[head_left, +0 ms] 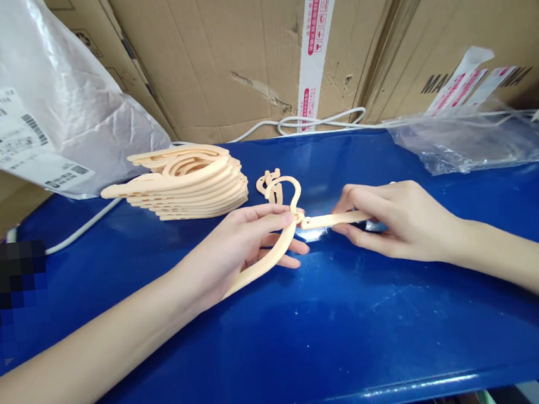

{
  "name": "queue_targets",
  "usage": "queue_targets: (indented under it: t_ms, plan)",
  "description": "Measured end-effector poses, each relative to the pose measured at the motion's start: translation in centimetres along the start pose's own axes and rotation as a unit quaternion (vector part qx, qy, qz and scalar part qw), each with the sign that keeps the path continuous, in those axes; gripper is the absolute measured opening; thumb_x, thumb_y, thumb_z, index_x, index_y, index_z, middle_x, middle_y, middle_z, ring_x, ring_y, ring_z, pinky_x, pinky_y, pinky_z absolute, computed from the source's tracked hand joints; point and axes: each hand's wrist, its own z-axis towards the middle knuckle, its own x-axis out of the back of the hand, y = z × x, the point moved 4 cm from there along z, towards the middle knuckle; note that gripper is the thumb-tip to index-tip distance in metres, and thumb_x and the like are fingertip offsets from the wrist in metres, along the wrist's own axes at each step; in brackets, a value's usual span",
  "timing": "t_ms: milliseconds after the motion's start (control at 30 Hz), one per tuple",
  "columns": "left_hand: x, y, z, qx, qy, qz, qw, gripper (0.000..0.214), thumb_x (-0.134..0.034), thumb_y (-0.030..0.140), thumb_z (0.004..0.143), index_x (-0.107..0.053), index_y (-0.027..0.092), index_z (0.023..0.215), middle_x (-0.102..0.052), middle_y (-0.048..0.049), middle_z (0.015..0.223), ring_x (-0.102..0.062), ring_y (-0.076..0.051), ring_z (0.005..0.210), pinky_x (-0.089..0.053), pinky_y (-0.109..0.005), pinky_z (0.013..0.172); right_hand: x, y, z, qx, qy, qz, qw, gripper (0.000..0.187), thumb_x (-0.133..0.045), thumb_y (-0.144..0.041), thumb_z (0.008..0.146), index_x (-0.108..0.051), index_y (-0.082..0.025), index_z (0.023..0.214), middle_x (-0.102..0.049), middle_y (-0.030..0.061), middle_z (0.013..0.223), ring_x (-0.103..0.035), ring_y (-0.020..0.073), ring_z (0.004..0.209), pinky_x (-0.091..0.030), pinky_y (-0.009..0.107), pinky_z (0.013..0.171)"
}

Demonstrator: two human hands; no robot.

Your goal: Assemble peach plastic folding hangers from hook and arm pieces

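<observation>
My left hand (265,228) is closed on a beige clothes hanger piece (271,256), a curved arm that slants down under the palm. Thumb and fingers pinch it near the base of a beige hook (293,190), which curls upward. My right hand (395,218) grips a straight, beige hanger arm (325,221) between thumb and fingers. Its holed end meets the hook's base or lies right beside it; I cannot tell whether they are joined. Just behind the hook lie a few small beige hooks (272,182), partly hidden by the one in hand.
A tall stack of beige hanger pieces (186,184) stands at the back left of the blue table (312,344). Behind it leans a silvery plastic bag (73,94) with labels. Cardboard boxes (217,54), a white cable (262,126) and clear plastic film (463,139) line the back.
</observation>
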Motion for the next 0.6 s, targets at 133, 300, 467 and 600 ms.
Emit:
queue_targets:
  t_ms: [133,300,467,600]
  plan:
    - [-0.3,0.1,0.0,0.002,-0.016,-0.01,1.0,0.009,-0.068,0.021,0.093,-0.074,0.016,0.087,-0.073,-0.0022,0.072,-0.073,-0.012,0.064,-0.063,-0.016,0.057,0.0,0.1,-0.2,0.02,0.026,-0.046,0.998,0.018,-0.052,-0.033,0.1,-0.062,-0.019,0.095,-0.073,0.0042,0.085,-0.065,0.0154,0.062,-0.038,0.029,0.05]
    - [-0.2,0.2,-0.1,0.006,-0.018,0.001,1.0,0.008,-0.07,0.021,0.092,-0.073,0.014,0.088,-0.071,-0.0008,0.073,-0.071,-0.012,0.061,-0.062,-0.016,0.053,0.2,0.3,-0.1,0.047,0.041,-0.056,0.996,0.015,-0.053,-0.031,0.102,-0.063,-0.019,0.103,-0.073,0.0049,0.091,-0.068,0.0168,0.074,-0.046,0.029,0.059]
    - [-0.4,0.3,-0.2,0.009,-0.036,0.021,0.999,0.013,-0.069,0.026,0.094,-0.073,0.014,0.094,-0.072,-0.0022,0.076,-0.07,-0.011,0.063,-0.061,-0.015,0.054,0.7,0.6,0.0,0.056,0.067,-0.138,0.987,0.015,-0.053,-0.029,0.1,-0.065,-0.024,0.107,-0.071,0.0095,0.109,-0.065,0.0265,0.096,-0.048,0.043,0.077]
    - [-0.4,0.4,-0.2,0.003,-0.028,0.028,0.999,0.014,-0.071,0.026,0.093,-0.073,0.013,0.096,-0.074,-0.0041,0.096,-0.07,-0.01,0.066,-0.062,-0.016,0.055,2.0,0.2,-0.5,0.022,0.195,-0.141,0.97,0.008,-0.065,-0.025,0.09,-0.064,-0.026,0.098,-0.066,0.0043,0.08,-0.058,0.0209,0.068,-0.04,0.04,0.062]
